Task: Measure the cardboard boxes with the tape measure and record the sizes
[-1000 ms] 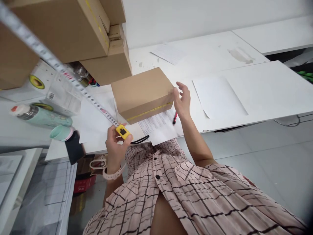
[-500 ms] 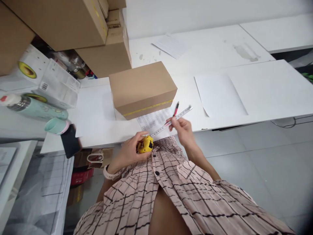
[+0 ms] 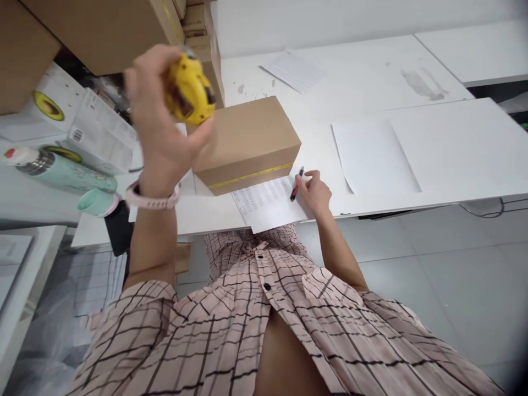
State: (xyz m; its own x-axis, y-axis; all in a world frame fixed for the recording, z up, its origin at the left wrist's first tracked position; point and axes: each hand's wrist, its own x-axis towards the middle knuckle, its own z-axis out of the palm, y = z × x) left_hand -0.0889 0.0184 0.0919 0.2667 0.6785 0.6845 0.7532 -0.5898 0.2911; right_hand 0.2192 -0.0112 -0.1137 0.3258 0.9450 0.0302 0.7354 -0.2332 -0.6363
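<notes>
while my left hand holds the tape measure up in the air, seen against the left end of the cardboard box, its thumb pressed to the near side and its fingers wrapped round the far side, my right hand is low by the front edge of the tabletop, half curled, with its fingertips at the red-and-black pen. i can't make out whether they grip it or only touch it. the pen lies by the right side of the printed sheet, whose near corner pokes past the front edge; the box seems to stand on the rest of that sheet.

the tape measure should feel stiff and compact, fairly heavy for its bulk (none of its blade shows from here), and its smooth case could slip a little, so clasping it from both sides seems right. the pen should be light, rigid and apt to roll; i'd pinch it mid-barrel. the box would probably dent at its corners, so flat palms on opposite sides would suit it.
</notes>
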